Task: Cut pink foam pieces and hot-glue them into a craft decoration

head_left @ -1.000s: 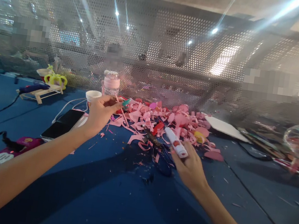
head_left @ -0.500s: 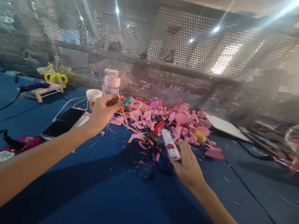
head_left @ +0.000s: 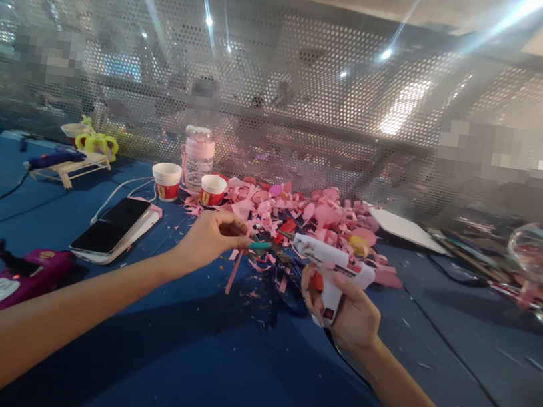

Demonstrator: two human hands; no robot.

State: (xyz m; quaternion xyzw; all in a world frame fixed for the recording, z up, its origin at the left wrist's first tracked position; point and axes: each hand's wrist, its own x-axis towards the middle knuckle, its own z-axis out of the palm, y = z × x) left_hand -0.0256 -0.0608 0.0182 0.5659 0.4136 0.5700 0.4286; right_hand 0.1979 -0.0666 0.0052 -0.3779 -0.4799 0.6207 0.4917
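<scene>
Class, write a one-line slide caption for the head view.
Right hand grips glue gun; left hand pinches pink strip.

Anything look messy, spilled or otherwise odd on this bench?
Yes. A heap of pink scraps sprawls across the blue table, with small bits strewn toward the hands. The right hand grips a glue gun above the litter; the left hand pinches a pink strip. Nothing looks broken.

Single head-worn view, facing forward and down, close over blue table [head_left: 208, 370], perforated screen [head_left: 286, 98] beyond
</scene>
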